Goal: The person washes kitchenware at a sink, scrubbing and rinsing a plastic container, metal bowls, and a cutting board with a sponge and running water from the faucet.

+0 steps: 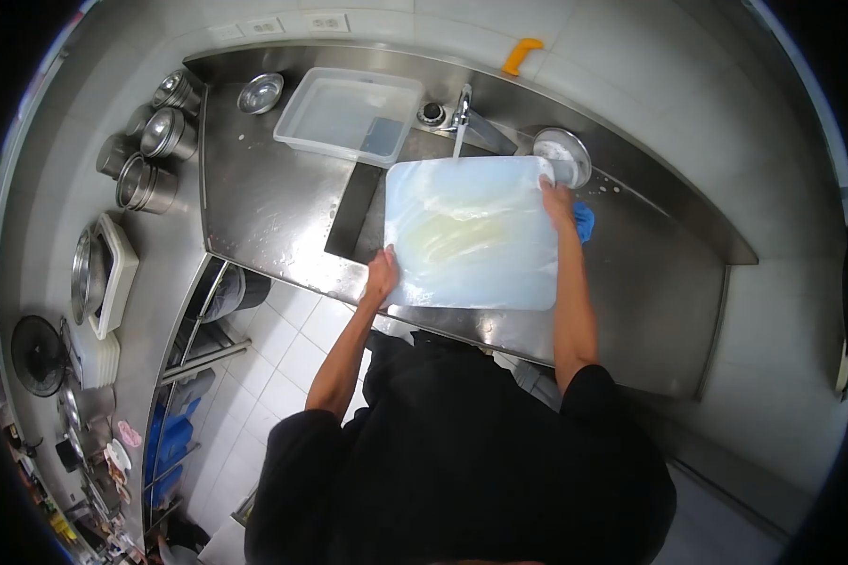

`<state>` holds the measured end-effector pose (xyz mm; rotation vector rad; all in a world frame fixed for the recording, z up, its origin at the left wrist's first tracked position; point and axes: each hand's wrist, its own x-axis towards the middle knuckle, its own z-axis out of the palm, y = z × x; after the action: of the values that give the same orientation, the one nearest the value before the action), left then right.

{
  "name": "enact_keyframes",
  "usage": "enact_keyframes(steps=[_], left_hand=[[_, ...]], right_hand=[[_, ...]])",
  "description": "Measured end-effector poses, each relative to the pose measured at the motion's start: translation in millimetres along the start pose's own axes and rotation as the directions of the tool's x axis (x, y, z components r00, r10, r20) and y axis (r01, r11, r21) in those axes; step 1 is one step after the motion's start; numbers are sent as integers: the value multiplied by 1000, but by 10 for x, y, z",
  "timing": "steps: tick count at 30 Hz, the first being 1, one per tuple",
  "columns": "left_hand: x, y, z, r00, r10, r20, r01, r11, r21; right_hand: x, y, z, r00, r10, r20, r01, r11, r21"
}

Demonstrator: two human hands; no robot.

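A large pale-blue cutting board (471,231), streaked with whitish suds and a yellowish patch, is held over the sink (350,218). My left hand (382,273) grips its left edge near the lower corner. At the upper right corner, my right hand (558,200) is closed round the edge. Water runs from the faucet (462,108) just behind the board's top edge. Beside my right hand stands a metal bowl (563,149) with suds in it. A blue cloth or sponge (583,222) lies partly hidden by my right forearm.
A clear plastic tub (301,118) and a small metal bowl (260,93) sit on the steel counter (264,202) to the left. Several metal containers (146,184) line the left side counter. An orange hook-shaped object (522,56) is on the back wall.
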<state>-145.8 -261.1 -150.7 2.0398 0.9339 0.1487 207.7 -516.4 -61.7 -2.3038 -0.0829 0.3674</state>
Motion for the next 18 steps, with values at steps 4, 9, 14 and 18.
enact_keyframes(steps=[4,9,14,18], left_hand=[[217,342,287,1000,-6,7,7,998,-57],[1236,379,766,983,-111,146,119,992,-52],[1594,773,517,967,-152,206,212,928,-308],[1475,951,96,952,-152,265,230,928,-292]], right_hand=[[-254,-74,-439,968,-39,-247,35,999,-20],[-547,-64,-798,931,-34,-363,59,996,59],[-689,114,-689,875,36,-482,42,988,151],[-599,375,-324,877,140,-459,11,951,310]])
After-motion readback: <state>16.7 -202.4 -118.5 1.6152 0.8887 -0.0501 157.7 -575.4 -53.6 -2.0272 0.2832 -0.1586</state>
